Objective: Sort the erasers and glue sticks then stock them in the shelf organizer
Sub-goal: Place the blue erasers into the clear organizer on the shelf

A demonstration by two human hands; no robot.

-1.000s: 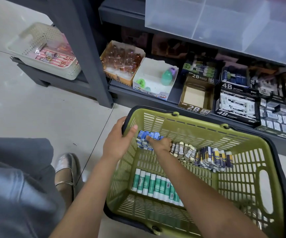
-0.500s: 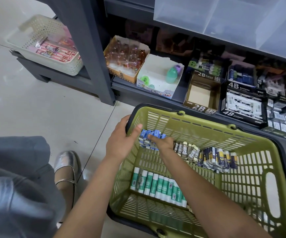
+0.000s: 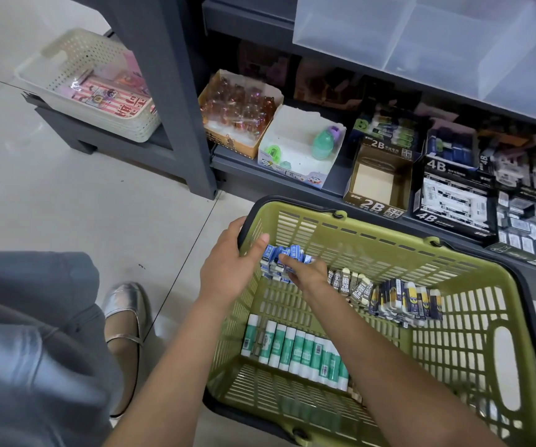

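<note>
Both hands bunch the blue-wrapped erasers (image 3: pixel 284 258) in the green basket (image 3: pixel 389 250); right hand (image 3: pixel 308 274) fingers hidden among them, left hand (image 3: pixel 231 261) fingers pressed against the pile's side.

One green basket (image 3: pixel 389 243) on the floor. Inside: approx 9 green-and-white glue sticks (image 3: pixel 295 350) in a row, plus 3 groups of erasers, too tightly packed to count: blue (image 3: pixel 284 256), grey 2B (image 3: pixel 345 283), navy-yellow (image 3: pixel 408 301). Two hands: left (image 3: pixel 228 266), right (image 3: pixel 308 274). One empty 2B box (image 3: pixel 378 179) on the shelf, one white basket (image 3: pixel 99 88)
</note>
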